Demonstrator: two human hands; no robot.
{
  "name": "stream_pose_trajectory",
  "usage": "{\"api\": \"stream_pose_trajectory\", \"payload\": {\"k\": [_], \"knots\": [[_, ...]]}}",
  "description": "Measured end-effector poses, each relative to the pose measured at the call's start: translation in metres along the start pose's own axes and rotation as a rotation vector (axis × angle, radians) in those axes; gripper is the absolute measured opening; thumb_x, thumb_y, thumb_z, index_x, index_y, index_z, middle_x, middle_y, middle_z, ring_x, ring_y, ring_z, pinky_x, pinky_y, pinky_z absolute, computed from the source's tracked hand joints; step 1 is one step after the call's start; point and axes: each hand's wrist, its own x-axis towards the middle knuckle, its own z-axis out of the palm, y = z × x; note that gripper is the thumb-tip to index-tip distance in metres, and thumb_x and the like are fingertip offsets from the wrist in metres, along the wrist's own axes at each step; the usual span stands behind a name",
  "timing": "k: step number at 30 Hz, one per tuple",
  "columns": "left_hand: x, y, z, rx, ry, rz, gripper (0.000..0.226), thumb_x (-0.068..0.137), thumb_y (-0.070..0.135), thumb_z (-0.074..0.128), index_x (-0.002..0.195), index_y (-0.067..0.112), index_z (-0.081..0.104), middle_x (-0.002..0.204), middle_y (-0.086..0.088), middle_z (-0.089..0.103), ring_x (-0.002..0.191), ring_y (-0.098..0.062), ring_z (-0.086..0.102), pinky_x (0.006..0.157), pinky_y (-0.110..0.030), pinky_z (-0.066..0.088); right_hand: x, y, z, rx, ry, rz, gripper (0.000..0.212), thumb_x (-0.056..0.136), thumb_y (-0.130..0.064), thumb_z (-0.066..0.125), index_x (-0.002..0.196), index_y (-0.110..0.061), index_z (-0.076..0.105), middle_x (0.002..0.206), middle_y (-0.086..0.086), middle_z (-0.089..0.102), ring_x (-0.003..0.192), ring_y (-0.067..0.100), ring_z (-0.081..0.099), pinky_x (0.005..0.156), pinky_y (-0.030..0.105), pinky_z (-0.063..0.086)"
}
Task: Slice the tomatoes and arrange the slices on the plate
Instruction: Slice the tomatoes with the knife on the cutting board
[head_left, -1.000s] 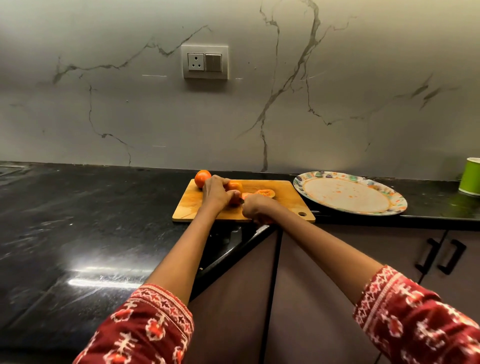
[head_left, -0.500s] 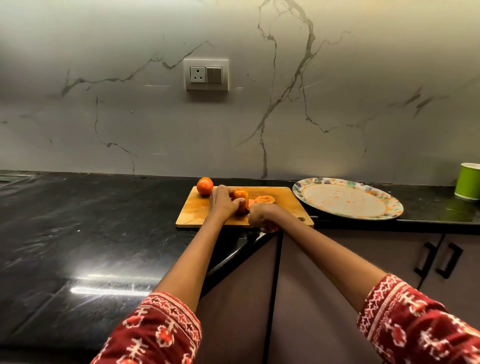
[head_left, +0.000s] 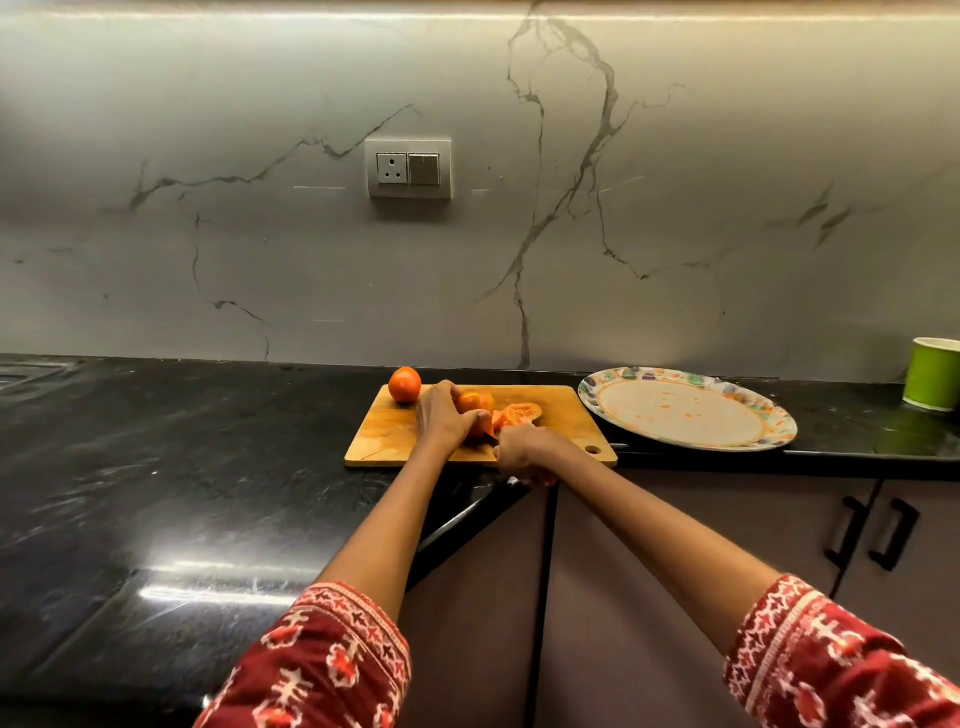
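A wooden cutting board lies on the black stone countertop, close to its front edge. Near the middle of the board sits the tomato being cut, orange-red and glossy, with its rounded back showing above the fingers that hold it. The left hand grips this tomato from the left side, fingers curled over it and the thumb pressed along its near side. Just to the right of it, cut tomato slices lie on the board, their paler, wet inner faces turned up; how many there are cannot be told. A whole tomato, round and uncut, stands at the board's far left corner, apart from the hand.

The right hand is closed in a fist at the board's near edge, clamped on a knife; only a short dark bit of the blade shows between the two hands, next to the held tomato, and a trace of orange handle shows below the fist.

To the right of the board, almost touching it, rests a large oval plate with a flowered rim. It holds no slices, only small orange specks on its pale centre. Further right, at the picture's edge, stands a green paper cup; its contents are hidden.

Behind everything rises a grey marble-veined wall with a switch and socket plate. Below the counter are brown cabinet doors with black handles. Both forearms wear red patterned sleeves.
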Motion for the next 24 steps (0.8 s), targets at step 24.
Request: {"api": "stream_pose_trajectory", "payload": {"k": [24], "knots": [[-0.013, -0.01, -0.014, -0.103, -0.053, 0.127, 0.065, 0.06, 0.027, 0.086, 0.107, 0.005, 0.047, 0.105, -0.011, 0.058, 0.098, -0.021, 0.057, 0.081, -0.032, 0.05, 0.001, 0.003, 0.015, 0.083, 0.146, -0.006, 0.017, 0.096, -0.013, 0.045, 0.087, -0.005, 0.057, 0.083, 0.009, 0.055, 0.064, 0.019, 0.058, 0.049, 0.02, 0.039]]}}
